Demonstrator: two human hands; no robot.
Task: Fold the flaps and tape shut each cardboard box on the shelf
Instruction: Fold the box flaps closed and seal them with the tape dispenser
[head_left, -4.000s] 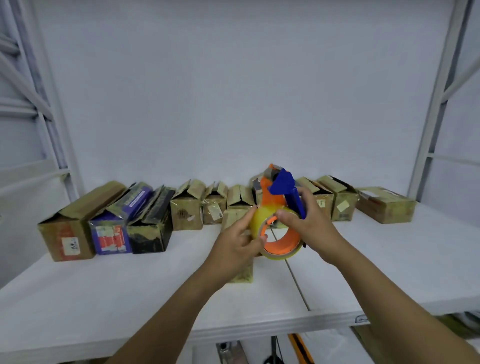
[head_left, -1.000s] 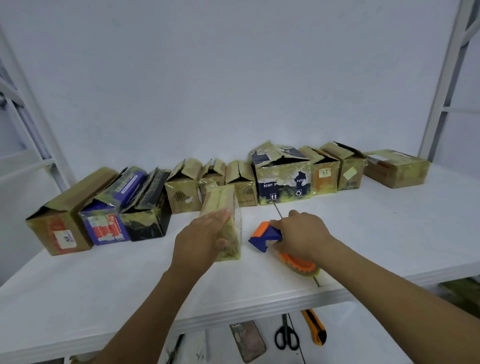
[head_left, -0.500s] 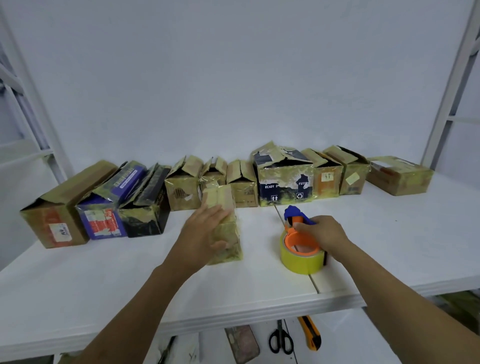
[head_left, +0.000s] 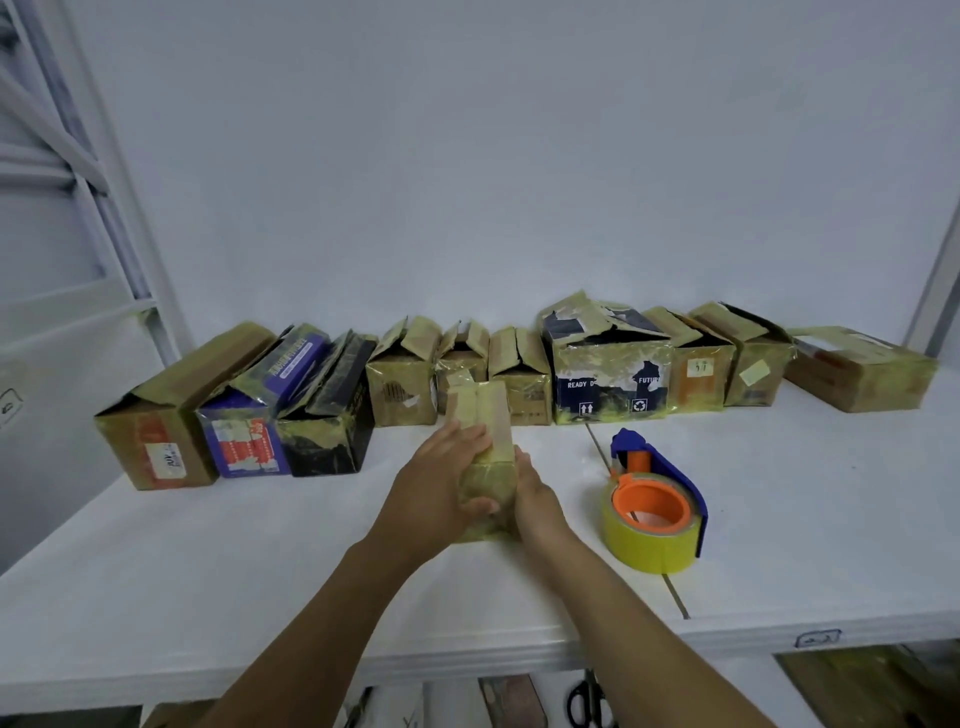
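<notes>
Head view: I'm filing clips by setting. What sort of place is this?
Probably a packing or storage room: worn cardboard boxes lined along a white shelf, a tape dispenser on it, metal rack uprights either side.

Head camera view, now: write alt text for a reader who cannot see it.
A left hand grips the top and front of a small taped cardboard box on a white shelf, while the right hand lies against its right side. A tape dispenser with yellow tape sits to its right; worn boxes line the wall behind.
</notes>
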